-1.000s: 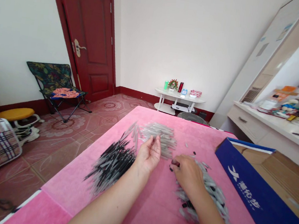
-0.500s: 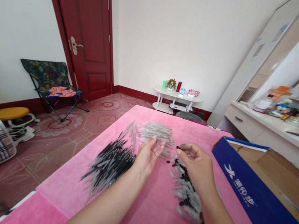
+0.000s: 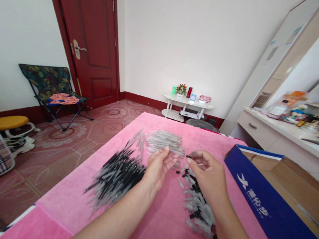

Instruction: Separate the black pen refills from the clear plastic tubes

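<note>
My right hand (image 3: 207, 172) pinches a small black pen part (image 3: 188, 156) between thumb and fingertips, above a pile of translucent pen caps (image 3: 201, 208) mixed with small black pieces. My left hand (image 3: 156, 167) has its thumb against its curled fingers; whatever it grips, if anything, is hidden. Just beyond that hand lies a stack of clear pen barrels (image 3: 164, 137). Left of my left forearm spreads a large heap of thin dark pen refills (image 3: 117, 178), partly covered by the arm. One tiny black piece (image 3: 178, 172) rests alone on the cloth between my hands.
A pink cloth (image 3: 161, 220) covers the table. On the right stands an open blue cardboard box (image 3: 254, 197), beside a white dresser (image 3: 265, 128) with bottles and other items. A folding chair (image 3: 51, 87) and a yellow stool (image 3: 6, 121) are on the floor at left.
The black part in my right hand has shifted slightly and shows more of its length. Both hands keep nearly the same places; the whole view has moved a little.
</note>
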A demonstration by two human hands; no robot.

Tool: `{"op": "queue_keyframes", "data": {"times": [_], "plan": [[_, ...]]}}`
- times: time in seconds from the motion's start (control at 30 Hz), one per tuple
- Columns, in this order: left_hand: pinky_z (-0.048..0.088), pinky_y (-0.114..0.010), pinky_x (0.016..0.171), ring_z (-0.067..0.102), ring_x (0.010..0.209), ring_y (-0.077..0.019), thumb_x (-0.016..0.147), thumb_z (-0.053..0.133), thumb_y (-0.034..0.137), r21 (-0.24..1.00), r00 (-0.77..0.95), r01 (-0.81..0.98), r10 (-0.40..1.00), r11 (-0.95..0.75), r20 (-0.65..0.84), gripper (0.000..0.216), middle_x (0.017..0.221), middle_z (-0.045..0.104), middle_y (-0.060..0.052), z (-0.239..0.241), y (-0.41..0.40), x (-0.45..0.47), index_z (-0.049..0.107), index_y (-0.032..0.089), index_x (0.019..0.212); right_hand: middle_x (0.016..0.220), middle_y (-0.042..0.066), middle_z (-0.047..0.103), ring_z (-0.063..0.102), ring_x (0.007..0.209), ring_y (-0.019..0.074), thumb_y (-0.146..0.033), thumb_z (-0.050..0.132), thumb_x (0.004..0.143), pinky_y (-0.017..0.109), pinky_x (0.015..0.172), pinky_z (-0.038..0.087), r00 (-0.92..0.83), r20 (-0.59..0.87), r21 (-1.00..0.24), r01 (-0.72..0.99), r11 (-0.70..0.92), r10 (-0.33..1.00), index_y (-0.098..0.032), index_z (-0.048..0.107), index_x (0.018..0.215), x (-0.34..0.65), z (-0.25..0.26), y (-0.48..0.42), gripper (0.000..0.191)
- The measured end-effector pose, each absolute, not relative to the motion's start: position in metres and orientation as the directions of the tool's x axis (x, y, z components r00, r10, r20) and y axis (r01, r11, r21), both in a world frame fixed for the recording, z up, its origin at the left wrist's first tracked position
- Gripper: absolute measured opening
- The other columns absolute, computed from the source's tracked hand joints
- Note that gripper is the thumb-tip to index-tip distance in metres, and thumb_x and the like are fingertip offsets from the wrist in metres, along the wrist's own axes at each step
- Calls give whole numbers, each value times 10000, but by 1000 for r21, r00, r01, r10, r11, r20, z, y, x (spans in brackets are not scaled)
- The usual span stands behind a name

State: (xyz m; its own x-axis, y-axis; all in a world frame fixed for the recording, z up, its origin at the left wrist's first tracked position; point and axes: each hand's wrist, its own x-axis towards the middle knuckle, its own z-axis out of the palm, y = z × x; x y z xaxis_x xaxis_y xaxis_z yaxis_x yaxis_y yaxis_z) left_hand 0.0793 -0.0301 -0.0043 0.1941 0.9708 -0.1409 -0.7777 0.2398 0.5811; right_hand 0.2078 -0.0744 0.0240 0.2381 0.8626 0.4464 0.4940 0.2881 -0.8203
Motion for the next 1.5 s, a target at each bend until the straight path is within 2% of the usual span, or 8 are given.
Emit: {"op": "queue_keyframes", "data": {"times": [0.37, 0.73, 1.03, 1.23, 1.4, 1.5], "plan": [[512, -203, 600, 640, 639, -124, 678, 660, 229, 606, 175, -770, 980, 198, -98, 179, 676, 632, -19, -7, -30, 79, 521, 131, 733, 709, 30, 607, 530, 610, 132, -247, 572, 696, 221, 537, 426, 231, 451, -803, 527, 278, 862, -163, 574, 775, 207, 23, -75, 116], [510, -199, 572, 641, 619, -129, 661, 671, 255, 644, 170, -746, 983, 169, -61, 234, 623, 613, 0, -1, -35, 79, 465, 145, 674, 692, 17, 606, 528, 596, 125, -252, 567, 703, 217, 528, 421, 221, 459, -776, 572, 266, 861, -168, 578, 771, 208, 23, -76, 109], [502, -201, 586, 635, 613, -118, 640, 686, 297, 701, 136, -706, 991, 101, -5, 272, 645, 611, 6, -5, -35, 82, 475, 147, 722, 675, 12, 629, 553, 575, 137, -288, 532, 737, 226, 538, 408, 221, 433, -758, 614, 220, 874, -171, 593, 772, 212, 15, -73, 136], [503, -211, 580, 632, 599, -119, 633, 688, 309, 731, 116, -678, 993, 82, -4, 286, 685, 625, -10, -7, -35, 83, 484, 148, 751, 531, 14, 578, 522, 501, 141, -412, 344, 844, 228, 486, 356, 202, 359, -733, 665, 141, 911, -177, 537, 607, 211, 7, -72, 386], [502, -207, 590, 632, 616, -118, 615, 705, 298, 704, 114, -703, 993, 105, -35, 292, 661, 614, -2, -15, -34, 83, 479, 146, 720, 547, -15, 564, 513, 482, 131, -407, 417, 816, 221, 477, 353, 131, 344, -756, 626, 191, 930, -183, 529, 746, 208, 6, -71, 260], [499, -207, 575, 623, 593, -110, 629, 695, 293, 709, 123, -697, 992, 103, -23, 276, 660, 613, -2, -16, -34, 84, 485, 145, 732, 484, -16, 523, 491, 470, 124, -415, 359, 841, 216, 469, 326, 144, 353, -711, 684, 165, 925, -179, 518, 623, 209, 6, -72, 359]]}}
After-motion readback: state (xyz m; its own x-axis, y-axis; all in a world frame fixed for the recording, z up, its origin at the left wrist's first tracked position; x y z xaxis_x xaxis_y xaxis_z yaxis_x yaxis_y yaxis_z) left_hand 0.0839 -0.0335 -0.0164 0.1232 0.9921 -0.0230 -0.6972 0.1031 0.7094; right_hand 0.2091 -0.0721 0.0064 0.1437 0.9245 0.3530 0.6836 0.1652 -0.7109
